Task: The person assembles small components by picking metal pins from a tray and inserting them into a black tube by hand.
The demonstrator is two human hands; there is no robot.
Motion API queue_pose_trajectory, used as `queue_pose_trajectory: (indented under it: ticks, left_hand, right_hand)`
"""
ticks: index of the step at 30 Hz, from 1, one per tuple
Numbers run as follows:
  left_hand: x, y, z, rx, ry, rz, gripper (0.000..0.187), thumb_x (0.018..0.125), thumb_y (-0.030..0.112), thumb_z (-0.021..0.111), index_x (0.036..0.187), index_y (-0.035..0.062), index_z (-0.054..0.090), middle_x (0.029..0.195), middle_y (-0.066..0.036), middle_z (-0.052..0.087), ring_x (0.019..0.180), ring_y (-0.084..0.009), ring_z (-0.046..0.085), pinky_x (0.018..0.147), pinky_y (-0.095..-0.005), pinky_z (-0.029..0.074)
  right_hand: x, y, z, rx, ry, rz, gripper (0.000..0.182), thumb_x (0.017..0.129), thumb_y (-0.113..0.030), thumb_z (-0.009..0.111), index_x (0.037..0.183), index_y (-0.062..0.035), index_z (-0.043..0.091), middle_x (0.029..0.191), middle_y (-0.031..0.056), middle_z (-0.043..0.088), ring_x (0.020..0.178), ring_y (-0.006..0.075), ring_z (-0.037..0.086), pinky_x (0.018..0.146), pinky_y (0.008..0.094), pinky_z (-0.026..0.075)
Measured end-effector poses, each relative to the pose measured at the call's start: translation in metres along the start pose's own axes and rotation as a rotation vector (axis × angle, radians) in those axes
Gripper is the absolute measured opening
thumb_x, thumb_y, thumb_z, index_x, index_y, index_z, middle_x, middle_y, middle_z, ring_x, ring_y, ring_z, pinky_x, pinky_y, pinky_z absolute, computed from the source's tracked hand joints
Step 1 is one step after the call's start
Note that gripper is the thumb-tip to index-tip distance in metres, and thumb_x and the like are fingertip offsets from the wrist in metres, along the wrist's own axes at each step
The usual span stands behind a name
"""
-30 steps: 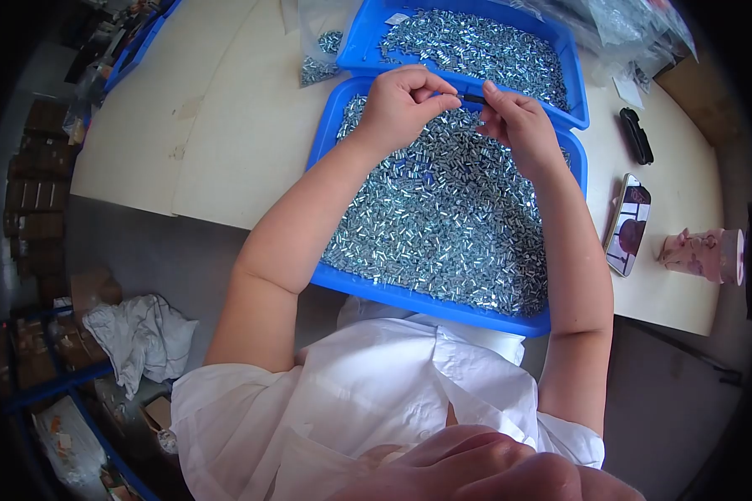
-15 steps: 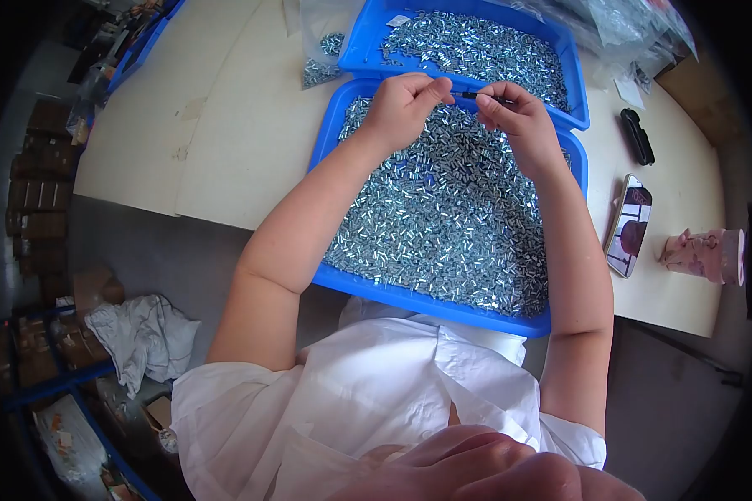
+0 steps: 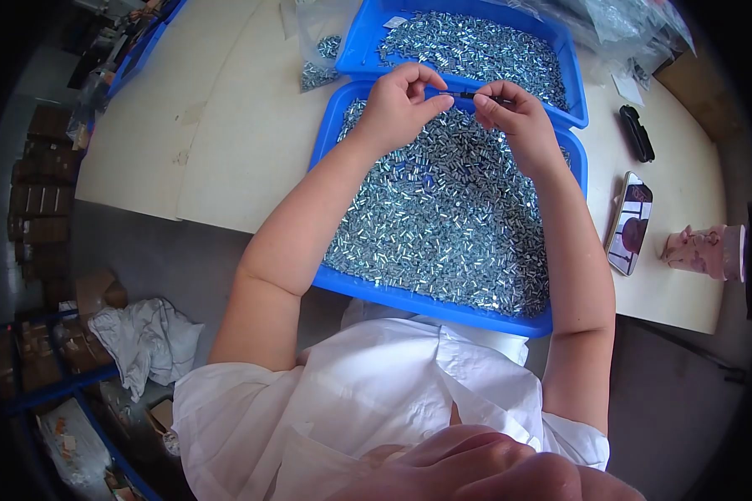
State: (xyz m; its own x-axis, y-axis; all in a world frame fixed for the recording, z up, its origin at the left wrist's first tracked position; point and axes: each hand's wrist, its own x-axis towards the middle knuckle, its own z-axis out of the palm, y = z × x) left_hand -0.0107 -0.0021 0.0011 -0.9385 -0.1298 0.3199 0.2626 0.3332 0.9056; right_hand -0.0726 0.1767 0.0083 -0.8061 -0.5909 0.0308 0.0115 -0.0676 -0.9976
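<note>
My right hand point(image 3: 515, 109) pinches a thin black tool point(image 3: 470, 96) above the far edge of the near blue tray point(image 3: 426, 302). My left hand point(image 3: 403, 104) is at the tool's other end, thumb and index finger slightly apart around its tip; whether a small part sits there is too small to tell. Many small silvery metal pins point(image 3: 443, 225) fill the near tray below both hands. Behind it, a second blue tray point(image 3: 582, 79) holds more such metal pieces point(image 3: 485, 50).
To the right lie a black case point(image 3: 636, 134), a phone point(image 3: 631, 224) and a pink cup point(image 3: 704, 252). A clear bag of metal pieces point(image 3: 319, 73) is by the far tray's left side. Plastic bags point(image 3: 618, 29) lie at the back right.
My left thumb and index finger have parted, with the index finger raised and the thumb lower. My right hand has barely moved.
</note>
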Motion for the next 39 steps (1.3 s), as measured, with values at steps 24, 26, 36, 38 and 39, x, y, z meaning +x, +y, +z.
queue_pose_trajectory:
  ticks: [24, 26, 36, 38, 39]
  left_hand:
    - [0.001, 0.004, -0.006, 0.056, -0.098, -0.172, 0.025, 0.088, 0.029, 0.054, 0.085, 0.0044, 0.059, 0.063, 0.007, 0.04, 0.053, -0.0011, 0.032, 0.046, -0.0175, 0.027]
    - [0.002, 0.006, -0.007, 0.012, -0.157, -0.32, 0.026, 0.09, 0.029, 0.05, 0.09, 0.0043, 0.058, 0.064, 0.008, 0.041, 0.052, -0.0014, 0.032, 0.046, -0.0168, 0.027]
    - [0.004, 0.004, -0.011, -0.652, -0.183, -0.588, 0.023, 0.09, 0.009, 0.044, 0.11, -0.0013, 0.046, 0.085, -0.006, 0.053, 0.053, -0.0033, 0.038, 0.043, -0.0159, 0.031]
    - [0.004, 0.006, -0.011, -0.651, -0.174, -0.576, 0.022, 0.089, 0.008, 0.045, 0.109, -0.0009, 0.047, 0.086, -0.007, 0.054, 0.052, -0.003, 0.038, 0.043, -0.0156, 0.031]
    - [0.004, 0.007, -0.011, -0.635, -0.145, -0.562, 0.019, 0.088, 0.007, 0.048, 0.104, -0.001, 0.048, 0.084, -0.009, 0.057, 0.052, -0.0036, 0.039, 0.043, -0.0163, 0.031]
  right_hand:
    - [-0.001, -0.002, 0.0, -0.013, 0.005, -0.015, 0.015, 0.083, -0.015, 0.061, 0.089, -0.0028, 0.055, 0.07, 0.0, 0.054, 0.066, 0.0077, 0.048, 0.063, 0.0208, 0.038]
    - [0.001, -0.001, 0.0, -0.017, 0.013, -0.026, 0.015, 0.083, -0.015, 0.061, 0.089, -0.0025, 0.055, 0.07, 0.0, 0.054, 0.066, 0.0078, 0.048, 0.063, 0.021, 0.038]
    - [0.001, 0.001, -0.001, -0.013, 0.057, -0.067, 0.013, 0.081, -0.011, 0.063, 0.088, -0.0013, 0.058, 0.071, 0.0002, 0.057, 0.064, 0.0068, 0.051, 0.06, 0.0198, 0.041]
    - [0.002, 0.002, -0.001, -0.013, 0.051, -0.07, 0.014, 0.081, -0.011, 0.063, 0.088, -0.0012, 0.058, 0.071, 0.0002, 0.057, 0.064, 0.0067, 0.051, 0.059, 0.0197, 0.041]
    - [0.002, 0.003, -0.001, -0.028, 0.053, -0.07, 0.014, 0.08, -0.011, 0.063, 0.089, -0.0012, 0.058, 0.072, 0.0001, 0.058, 0.064, 0.0065, 0.051, 0.059, 0.0195, 0.041]
